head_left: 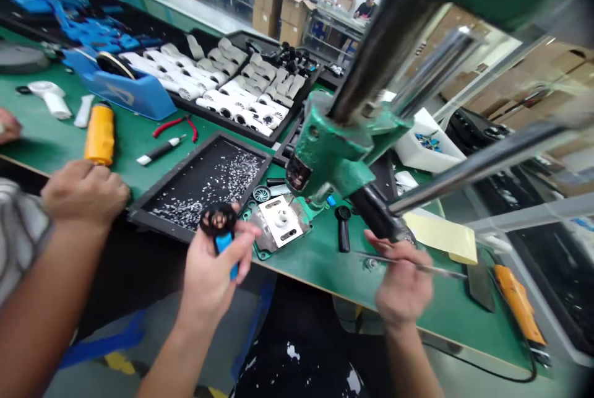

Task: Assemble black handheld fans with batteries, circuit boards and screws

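My left hand (208,268) is closed round a small handheld part with a round black head and a blue handle (225,244), held in front of the bench edge. Over the bench's right side, my right hand (404,280) is closed on a thin metal tool (436,270), blurred, its exact kind unclear. The right fingers are close below the black end of the press lever. Between the hands stands a green hand press (331,144). Under it lies a white fixture plate (281,221) on a metal base. A black handle-shaped part (343,229) lies right of the base.
A black tray (160,197) of small white bits lies left of the press. Behind it, trays hold white housings (223,104). A co-worker's fist (86,190) rests near a yellow electric screwdriver (99,135). Red-handled pliers (179,125) lie close by. Another yellow screwdriver (517,299) is far right.
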Action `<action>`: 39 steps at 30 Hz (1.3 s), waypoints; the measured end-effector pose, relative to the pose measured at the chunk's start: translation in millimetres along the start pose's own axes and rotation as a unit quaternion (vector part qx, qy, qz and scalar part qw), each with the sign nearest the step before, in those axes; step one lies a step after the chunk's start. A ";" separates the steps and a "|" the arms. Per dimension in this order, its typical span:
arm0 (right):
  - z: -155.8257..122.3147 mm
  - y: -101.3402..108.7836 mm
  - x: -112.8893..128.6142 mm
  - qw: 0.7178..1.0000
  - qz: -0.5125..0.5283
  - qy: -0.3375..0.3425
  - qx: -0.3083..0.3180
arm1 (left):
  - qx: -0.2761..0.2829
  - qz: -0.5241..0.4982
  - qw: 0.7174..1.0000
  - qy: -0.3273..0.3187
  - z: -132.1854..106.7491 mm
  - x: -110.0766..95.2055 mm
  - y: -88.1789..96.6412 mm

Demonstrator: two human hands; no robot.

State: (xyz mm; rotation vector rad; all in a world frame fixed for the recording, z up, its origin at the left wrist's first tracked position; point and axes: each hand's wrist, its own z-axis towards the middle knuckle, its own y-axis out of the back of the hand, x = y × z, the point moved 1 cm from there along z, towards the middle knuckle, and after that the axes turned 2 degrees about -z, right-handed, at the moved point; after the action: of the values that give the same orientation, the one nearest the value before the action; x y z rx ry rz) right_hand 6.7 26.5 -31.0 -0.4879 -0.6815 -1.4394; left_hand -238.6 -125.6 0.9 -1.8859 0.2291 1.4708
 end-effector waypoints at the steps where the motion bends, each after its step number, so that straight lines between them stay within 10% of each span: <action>1: 1.6 25.5 -2.4 0.999 -0.004 -0.018 -0.041 | 0.004 -0.011 0.999 0.040 -21.7 4.0 -0.1; 4: 1.5 110.9 -20.6 0.958 -0.215 -0.162 -0.099 | 0.036 -0.019 0.985 0.165 -83.4 31.7 -14.6; 7: -11.3 184.6 -44.9 0.803 -0.490 -0.338 0.008 | 0.127 -0.020 0.949 0.287 -122.6 69.8 -47.6; 9: -23.6 215.8 -58.7 0.729 -0.560 -0.389 0.058 | 0.192 -0.021 0.924 0.330 -133.7 91.6 -75.5; 12: -38.9 237.8 -74.7 0.694 -0.594 -0.395 0.099 | 0.242 -0.029 0.910 0.336 -135.2 114.0 -118.1; 15: -47.2 244.7 -76.4 0.725 -0.584 -0.354 0.086 | 0.244 -0.050 0.915 0.318 -132.0 126.4 -152.7; 20: -54.2 222.3 -22.9 0.918 -0.361 -0.153 -0.054 | 0.230 -0.061 0.919 0.315 -136.0 135.5 -181.8; 23: -58.2 187.3 11.2 0.980 -0.188 -0.068 -0.002 | 0.230 -0.054 0.916 0.326 -140.6 139.8 -188.1; 28: -61.5 154.2 11.9 0.984 -0.168 0.041 0.034 | 0.234 -0.013 0.908 0.348 -142.6 143.9 -190.8; 39: -64.4 172.0 -9.7 0.955 -0.247 0.152 0.061 | 0.283 0.032 0.885 0.369 -144.0 141.5 -201.0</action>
State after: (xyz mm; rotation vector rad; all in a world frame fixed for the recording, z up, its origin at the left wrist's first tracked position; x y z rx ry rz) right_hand 185.6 5.1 -67.8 0.0136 -0.6622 -1.8784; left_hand 28.6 -31.0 -28.0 -1.8420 0.9709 0.5415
